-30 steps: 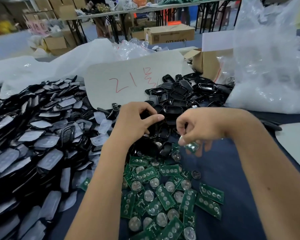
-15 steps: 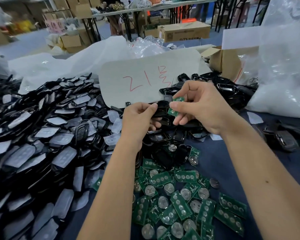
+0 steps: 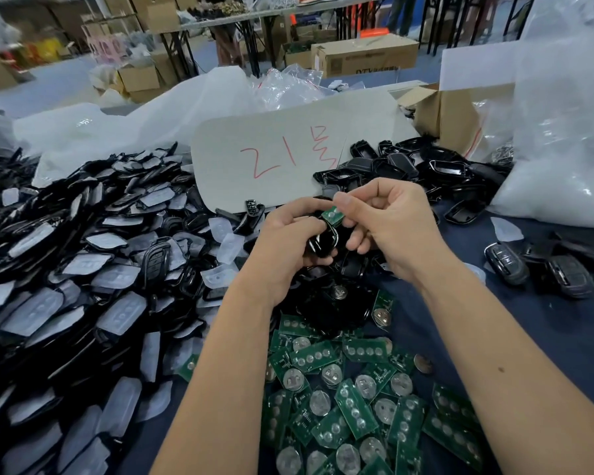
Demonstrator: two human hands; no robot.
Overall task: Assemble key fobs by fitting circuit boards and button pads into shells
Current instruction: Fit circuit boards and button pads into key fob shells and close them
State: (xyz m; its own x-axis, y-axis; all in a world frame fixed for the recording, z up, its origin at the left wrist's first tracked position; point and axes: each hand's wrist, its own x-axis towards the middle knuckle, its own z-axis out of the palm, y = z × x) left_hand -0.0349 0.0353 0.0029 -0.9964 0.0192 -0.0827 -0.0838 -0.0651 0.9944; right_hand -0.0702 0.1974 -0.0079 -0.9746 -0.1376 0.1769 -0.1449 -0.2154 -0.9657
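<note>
Head view: left hand (image 3: 288, 241) grips a black shell (image 3: 323, 242) while right hand (image 3: 391, 224) pinches a green circuit board (image 3: 333, 214) at its upper edge, not yet seated. Loose boards (image 3: 354, 409) and heaped button pads (image 3: 117, 313) cover the bench (image 3: 535, 337); few finished fobs (image 3: 506, 258) suggest most work remains.

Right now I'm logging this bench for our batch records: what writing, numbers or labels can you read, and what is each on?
"21" followed by a handwritten character I cannot make out, in red marker: on the white card propped behind the hands.
"DTV", then blurred print: on the long cardboard box beyond the table.
Circuit boards and key fob shells: any markings too small to read.
</note>
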